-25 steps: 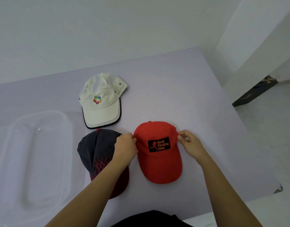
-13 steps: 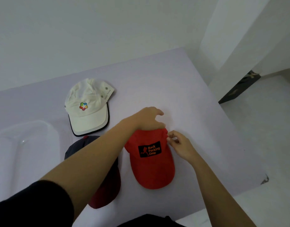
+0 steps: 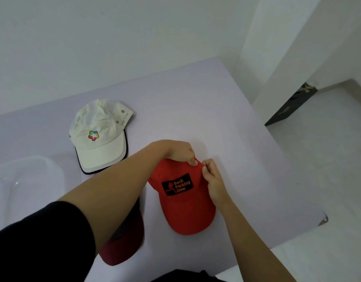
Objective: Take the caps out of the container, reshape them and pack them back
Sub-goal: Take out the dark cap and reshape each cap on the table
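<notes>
A red cap (image 3: 183,198) is laid flat on the pale lilac desk (image 3: 216,110), brim toward the person, its black patch with orange lettering turned up. The far edge of its crown is gripped from both sides. The left hand (image 3: 178,151) is reached across from the left, its arm passing over a dark cap (image 3: 122,249), and its fingers (image 3: 192,162) are closed in a pinch on the top rim of the red crown, the thumb tip pressed against the fabric. The right hand (image 3: 213,178) is brought in from the right side of the crown, and its fingers (image 3: 205,169) are likewise closed on the same ridge of fabric, just beside the left thumb, so that the two pinches almost touch. A small fold of red cloth is raised between them; the rest of the cap lies below and nearer than the fingers, resting on the desk. The dark cap, with a maroon brim, is set just left of the red one and is largely hidden by the left forearm and black sleeve (image 3: 33,245). A white cap (image 3: 99,137) with a coloured logo and a dark-edged brim is placed farther back on the left, apart from the hands. A clear plastic container (image 3: 22,180) is seen at the left edge of the desk, near the white cap.
</notes>
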